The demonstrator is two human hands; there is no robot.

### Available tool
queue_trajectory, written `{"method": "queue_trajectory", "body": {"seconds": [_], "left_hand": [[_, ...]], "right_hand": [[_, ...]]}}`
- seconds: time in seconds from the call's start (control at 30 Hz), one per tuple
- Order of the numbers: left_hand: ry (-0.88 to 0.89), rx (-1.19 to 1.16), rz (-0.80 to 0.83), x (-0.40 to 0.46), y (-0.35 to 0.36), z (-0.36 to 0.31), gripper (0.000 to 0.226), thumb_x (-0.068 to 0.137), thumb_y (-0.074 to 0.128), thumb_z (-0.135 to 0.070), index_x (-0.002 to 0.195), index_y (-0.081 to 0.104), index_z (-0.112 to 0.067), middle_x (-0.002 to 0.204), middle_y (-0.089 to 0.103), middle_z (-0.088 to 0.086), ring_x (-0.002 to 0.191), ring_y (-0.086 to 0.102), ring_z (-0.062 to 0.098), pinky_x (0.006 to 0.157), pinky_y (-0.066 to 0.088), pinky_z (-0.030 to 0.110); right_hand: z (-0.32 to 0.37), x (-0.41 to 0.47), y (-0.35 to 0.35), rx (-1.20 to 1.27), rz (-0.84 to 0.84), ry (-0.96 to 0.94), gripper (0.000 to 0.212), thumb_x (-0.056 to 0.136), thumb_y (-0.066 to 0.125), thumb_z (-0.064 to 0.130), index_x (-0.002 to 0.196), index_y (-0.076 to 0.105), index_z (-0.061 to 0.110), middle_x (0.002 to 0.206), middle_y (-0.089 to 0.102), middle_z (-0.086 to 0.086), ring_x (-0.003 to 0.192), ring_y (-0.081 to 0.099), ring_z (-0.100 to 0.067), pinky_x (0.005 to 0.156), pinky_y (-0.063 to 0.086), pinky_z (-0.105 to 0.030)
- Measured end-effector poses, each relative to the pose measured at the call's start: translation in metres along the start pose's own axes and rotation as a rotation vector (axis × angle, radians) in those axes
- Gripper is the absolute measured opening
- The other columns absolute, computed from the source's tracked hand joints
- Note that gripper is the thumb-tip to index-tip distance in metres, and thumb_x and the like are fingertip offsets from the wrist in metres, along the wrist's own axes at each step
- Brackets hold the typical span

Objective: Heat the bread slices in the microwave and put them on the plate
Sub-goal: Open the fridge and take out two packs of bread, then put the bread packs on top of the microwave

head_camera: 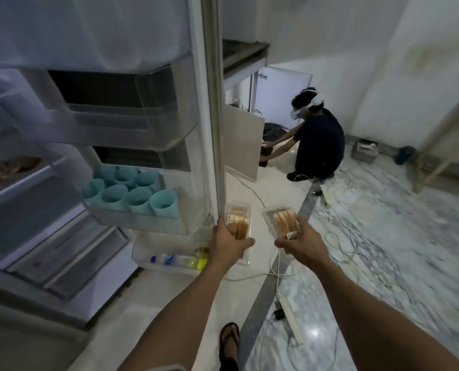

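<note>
Gripping two bread boxes (238,222), hands (229,243) curled.

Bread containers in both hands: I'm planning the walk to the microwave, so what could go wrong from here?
1. Loose white cables cross the floor ahead; a sandalled foot could catch.
2. The left hand and right hand each hold a clear plastic bread container, so neither can shut the open fridge door.

An open fridge door (153,124) filled the left, holding teal cups (132,194) (eight or so), while a crouching person (316,140) occupied the upper right.
</note>
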State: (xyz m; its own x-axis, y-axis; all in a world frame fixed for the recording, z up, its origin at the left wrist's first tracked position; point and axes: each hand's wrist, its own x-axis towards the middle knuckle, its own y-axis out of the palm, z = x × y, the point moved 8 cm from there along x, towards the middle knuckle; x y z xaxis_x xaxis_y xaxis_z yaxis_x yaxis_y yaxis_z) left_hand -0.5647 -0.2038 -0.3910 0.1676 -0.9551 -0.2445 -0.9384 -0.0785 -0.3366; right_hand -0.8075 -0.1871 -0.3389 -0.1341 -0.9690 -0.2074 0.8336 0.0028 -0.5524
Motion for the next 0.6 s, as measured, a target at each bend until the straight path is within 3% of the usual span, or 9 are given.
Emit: {"method": "queue_trajectory", "body": {"seconds": [0.17,0.37,0.5,0.6], "left_hand": [[0.038,0.065,0.034,0.074,0.028,-0.039,0.119,0.042,0.086,-0.054,0.144,0.028,-0.036,0.134,0.054,-0.004,0.118,0.057,0.019,0.098,0.051,0.043],[0.042,0.079,0.07,0.163,0.046,-0.079,0.127,0.047,0.088,-0.049,0.151,0.018,-0.032,0.151,0.039,0.002,0.133,0.045,0.023,0.107,0.043,0.046],[0.026,0.081,0.015,0.209,0.051,-0.097,0.123,0.051,0.087,-0.048,0.151,0.02,-0.028,0.148,0.042,0.003,0.133,0.046,0.026,0.106,0.044,0.046],[0.019,0.048,-0.024,0.24,0.059,-0.112,0.121,0.052,0.087,-0.048,0.151,0.02,-0.027,0.144,0.046,0.002,0.129,0.05,0.025,0.105,0.045,0.046]], "right_hand": [[0.007,0.075,-0.017,0.043,-0.064,0.003,0.062,0.058,0.084,0.032,0.11,0.052,0.044,0.087,0.072,0.008,0.07,0.072,-0.013,0.072,0.062,-0.045],[0.031,0.164,-0.023,0.116,-0.108,0.019,0.069,0.066,0.086,0.024,0.125,0.05,0.03,0.093,0.068,0.01,0.071,0.071,-0.015,0.075,0.061,-0.044],[0.038,0.209,-0.027,0.105,-0.113,0.016,0.067,0.064,0.085,0.025,0.123,0.053,0.028,0.094,0.067,0.008,0.066,0.07,-0.012,0.071,0.061,-0.043],[0.045,0.244,-0.035,0.078,-0.114,0.01,0.056,0.064,0.085,0.022,0.111,0.055,0.031,0.09,0.07,0.004,0.063,0.07,-0.013,0.068,0.062,-0.044]]}}
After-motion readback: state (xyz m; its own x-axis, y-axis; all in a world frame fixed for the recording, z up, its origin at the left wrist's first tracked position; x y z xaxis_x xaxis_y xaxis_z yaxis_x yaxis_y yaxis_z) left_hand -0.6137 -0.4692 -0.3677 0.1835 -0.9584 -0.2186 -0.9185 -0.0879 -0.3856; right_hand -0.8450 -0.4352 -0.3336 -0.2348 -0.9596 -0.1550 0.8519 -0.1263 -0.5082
